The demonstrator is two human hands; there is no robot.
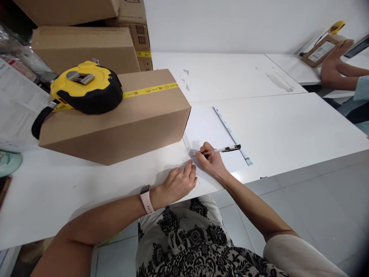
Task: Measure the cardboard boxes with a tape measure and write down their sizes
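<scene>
Just right of the box (138, 129) lies the paper (209, 125). I judge writing underway: right hand (212, 163) pinching the pen (230, 148), left hand (179, 182) half-curled, gripping nothing; continuing calls for steadiness.

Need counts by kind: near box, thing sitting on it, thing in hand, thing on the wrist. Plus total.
Box: 1
Tape measure: 1
Pen: 1, in the right hand
Watch: 1
Total: 4
</scene>
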